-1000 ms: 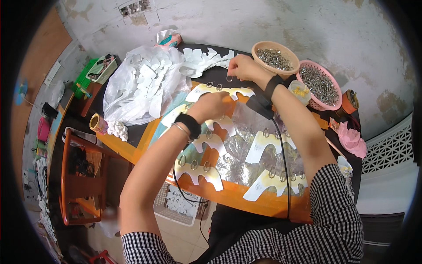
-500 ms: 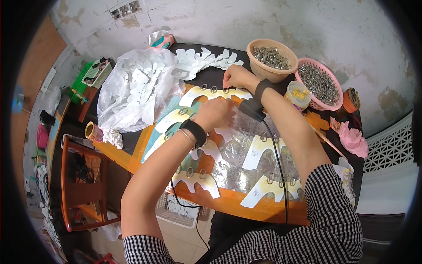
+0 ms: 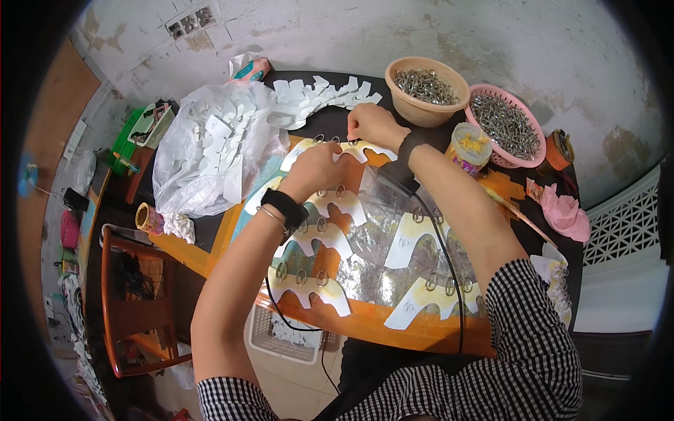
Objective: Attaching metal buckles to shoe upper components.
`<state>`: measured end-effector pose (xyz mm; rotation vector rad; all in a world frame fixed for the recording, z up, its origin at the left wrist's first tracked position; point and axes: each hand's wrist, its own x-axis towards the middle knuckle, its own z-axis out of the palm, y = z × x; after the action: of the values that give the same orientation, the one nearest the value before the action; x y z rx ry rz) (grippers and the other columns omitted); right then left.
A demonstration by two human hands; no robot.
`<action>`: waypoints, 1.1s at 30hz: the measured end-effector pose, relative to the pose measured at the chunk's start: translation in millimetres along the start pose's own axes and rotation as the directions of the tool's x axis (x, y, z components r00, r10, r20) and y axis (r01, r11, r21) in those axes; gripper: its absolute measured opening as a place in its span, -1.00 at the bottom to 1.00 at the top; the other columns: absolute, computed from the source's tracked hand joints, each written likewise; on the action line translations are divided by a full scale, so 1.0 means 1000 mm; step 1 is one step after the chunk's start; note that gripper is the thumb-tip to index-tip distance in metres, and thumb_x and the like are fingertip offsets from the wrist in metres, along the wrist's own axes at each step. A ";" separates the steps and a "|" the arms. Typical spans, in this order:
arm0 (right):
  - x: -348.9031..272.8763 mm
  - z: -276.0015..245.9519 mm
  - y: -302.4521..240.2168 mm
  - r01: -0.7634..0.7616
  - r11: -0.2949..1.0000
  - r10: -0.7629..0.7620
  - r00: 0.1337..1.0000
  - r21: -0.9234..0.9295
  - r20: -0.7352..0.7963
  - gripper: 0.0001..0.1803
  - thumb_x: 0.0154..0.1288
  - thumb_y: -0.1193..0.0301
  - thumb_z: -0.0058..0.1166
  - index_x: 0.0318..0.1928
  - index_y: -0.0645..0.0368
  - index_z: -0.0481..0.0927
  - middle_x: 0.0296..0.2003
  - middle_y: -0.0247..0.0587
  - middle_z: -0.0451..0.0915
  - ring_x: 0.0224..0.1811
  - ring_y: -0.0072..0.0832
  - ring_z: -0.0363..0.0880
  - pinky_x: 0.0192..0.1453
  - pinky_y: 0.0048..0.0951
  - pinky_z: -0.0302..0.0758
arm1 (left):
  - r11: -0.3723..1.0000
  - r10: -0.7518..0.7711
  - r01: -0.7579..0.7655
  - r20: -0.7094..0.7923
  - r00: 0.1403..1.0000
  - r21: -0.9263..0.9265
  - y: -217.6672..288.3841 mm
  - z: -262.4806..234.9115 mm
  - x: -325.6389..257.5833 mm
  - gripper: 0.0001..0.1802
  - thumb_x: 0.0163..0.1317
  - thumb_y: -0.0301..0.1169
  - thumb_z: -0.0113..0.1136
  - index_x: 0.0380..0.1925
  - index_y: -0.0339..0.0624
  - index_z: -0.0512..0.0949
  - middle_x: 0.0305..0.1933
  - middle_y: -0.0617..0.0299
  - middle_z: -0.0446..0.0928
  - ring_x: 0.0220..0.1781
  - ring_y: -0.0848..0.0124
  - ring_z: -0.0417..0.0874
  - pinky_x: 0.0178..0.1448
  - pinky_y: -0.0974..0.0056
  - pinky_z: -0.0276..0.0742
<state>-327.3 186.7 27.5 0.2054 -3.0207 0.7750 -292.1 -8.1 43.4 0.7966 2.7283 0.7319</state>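
Pinching small metal rings at upper centre, left hand and right hand close their fingers over a white scalloped card on the orange desk.

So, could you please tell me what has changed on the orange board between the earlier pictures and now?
The left hand has slid forward along the orange board to the top white cut-out. The right hand, already at that piece's far edge, has closed in until both hands pinch at the metal rings there. The bowl of rings, the pink basket and the plastic bag of cut-outs stayed put.
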 end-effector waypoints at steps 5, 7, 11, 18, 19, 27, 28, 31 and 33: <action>-0.005 0.000 0.001 0.076 0.997 -0.075 0.997 0.024 -0.028 -0.86 -0.01 0.38 0.35 -0.48 0.16 0.67 -0.42 -0.10 0.68 -0.27 -0.18 0.68 -0.18 -0.20 0.54 | 0.945 -0.092 0.100 0.042 0.995 -0.310 -0.005 -0.023 -0.003 -0.51 0.27 -0.07 0.17 0.00 -0.27 0.57 -0.24 0.10 0.61 -0.24 0.36 0.58 -0.20 0.30 0.46; -0.007 0.000 -0.002 0.091 0.995 -0.091 0.996 -0.029 -0.008 -0.87 0.07 0.35 0.27 -0.44 0.15 0.71 -0.42 -0.14 0.68 -0.32 -0.27 0.67 -0.20 -0.24 0.54 | 0.889 -0.123 0.149 0.089 0.988 -0.433 -0.001 -0.035 -0.010 -0.50 0.30 -0.05 0.17 0.04 -0.21 0.55 -0.25 0.25 0.56 -0.38 0.56 0.46 -0.37 0.44 0.36; -0.011 -0.001 -0.008 0.075 0.997 -0.075 0.997 -0.002 0.035 -0.87 0.05 0.38 0.24 -0.46 0.19 0.67 -0.43 -0.08 0.68 -0.27 -0.17 0.67 -0.15 -0.19 0.55 | 0.583 -0.212 0.295 0.209 0.955 -0.757 -0.003 -0.051 -0.023 -0.39 0.35 0.09 0.10 0.07 -0.25 0.49 -0.23 0.22 0.50 -0.53 0.64 0.21 -0.50 0.53 0.12; -0.015 -0.017 -0.038 0.258 0.878 -0.240 0.966 0.404 -0.095 -0.79 0.21 0.33 0.24 -0.35 0.26 0.68 -0.48 -0.34 0.64 -0.45 -0.66 0.48 -0.34 -0.53 0.42 | 0.317 -0.239 0.301 0.231 0.943 -0.899 -0.001 -0.061 -0.049 0.08 0.22 0.53 -0.29 0.31 -0.29 0.25 -0.21 0.11 0.53 -0.56 0.64 0.15 -0.59 0.55 -0.02; -0.021 -0.023 -0.056 0.259 0.875 -0.244 0.966 0.410 -0.089 -0.79 0.21 0.33 0.24 -0.35 0.26 0.68 -0.48 -0.34 0.64 -0.45 -0.66 0.48 -0.34 -0.53 0.42 | 0.313 -0.236 0.267 0.198 0.951 -0.911 -0.003 -0.063 -0.052 0.14 0.18 0.57 -0.34 0.34 -0.30 0.19 -0.26 0.15 0.50 -0.56 0.63 0.15 -0.59 0.55 -0.02; -0.041 -0.036 -0.118 0.251 0.763 -0.458 0.861 0.596 0.223 -0.81 0.19 0.45 0.23 -0.22 0.30 0.73 -0.44 -0.37 0.66 -0.48 -0.70 0.44 -0.35 -0.61 0.39 | 0.284 -0.014 0.207 0.212 0.977 -0.936 -0.005 -0.073 -0.060 0.12 0.15 0.60 -0.50 0.19 -0.24 0.32 -0.45 0.37 0.29 -0.57 0.62 0.15 -0.61 0.53 -0.07; -0.043 -0.036 -0.120 0.254 0.763 -0.461 0.858 0.594 0.224 -0.81 0.19 0.45 0.23 -0.22 0.30 0.73 -0.44 -0.37 0.66 -0.48 -0.70 0.44 -0.35 -0.61 0.39 | 0.278 -0.059 0.232 0.225 0.973 -0.932 -0.003 -0.070 -0.061 0.07 0.15 0.60 -0.52 0.07 -0.19 0.37 -0.45 0.38 0.30 -0.58 0.63 0.14 -0.63 0.53 -0.09; -0.052 -0.037 -0.124 0.087 0.804 -0.348 0.871 0.588 0.347 -0.83 0.18 0.46 0.23 -0.25 0.28 0.74 -0.46 -0.37 0.65 -0.52 -0.72 0.39 -0.39 -0.62 0.33 | 0.273 0.009 0.236 0.247 0.969 -0.933 -0.007 -0.068 -0.064 0.05 0.14 0.61 -0.54 0.02 -0.16 0.38 -0.45 0.39 0.29 -0.59 0.63 0.12 -0.63 0.54 -0.10; -0.057 -0.039 -0.129 0.089 0.820 -0.333 0.877 0.565 0.346 -0.86 0.18 0.46 0.21 -0.30 0.26 0.73 -0.52 -0.42 0.60 -0.54 -0.73 0.35 -0.42 -0.61 0.29 | 0.270 0.024 0.236 0.252 0.967 -0.933 -0.011 -0.065 -0.064 0.05 0.13 0.62 -0.55 0.00 -0.15 0.39 -0.44 0.39 0.31 -0.59 0.63 0.12 -0.63 0.54 -0.11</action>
<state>-254.6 100.3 120.9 0.8203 -2.9656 1.7401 -264.4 -77.7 97.6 0.2984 1.5162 1.8422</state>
